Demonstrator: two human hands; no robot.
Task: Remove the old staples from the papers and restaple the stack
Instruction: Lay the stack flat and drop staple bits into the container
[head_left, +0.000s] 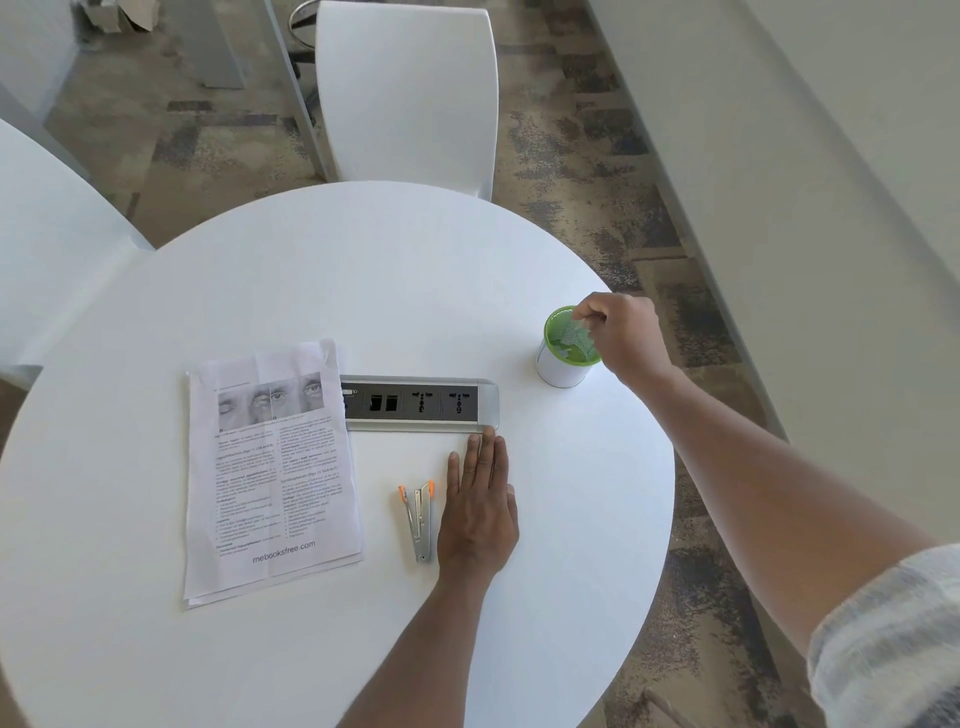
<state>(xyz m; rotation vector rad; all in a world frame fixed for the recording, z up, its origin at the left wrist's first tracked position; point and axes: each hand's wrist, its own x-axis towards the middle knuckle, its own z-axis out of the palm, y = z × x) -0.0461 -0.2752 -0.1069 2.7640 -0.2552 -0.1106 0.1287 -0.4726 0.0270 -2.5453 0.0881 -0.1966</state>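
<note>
- Papers (272, 467): printed stack lying flat on the round white surface (337, 291), upper right corner overlapping the socket strip (421, 404).
- Stapler (420, 522): metal with orange tips, lying between the papers and the left hand.
- Left hand (480, 512): flat on the surface, fingers straight, holding nothing.
- Right hand (621, 332): over the green-rimmed cup (566, 348), fingertips pinched together; whether they hold anything cannot be made out.
- White chair (405, 93): beyond the surface.

round white table (322, 270), socket strip (421, 402), chair (405, 93)
</note>
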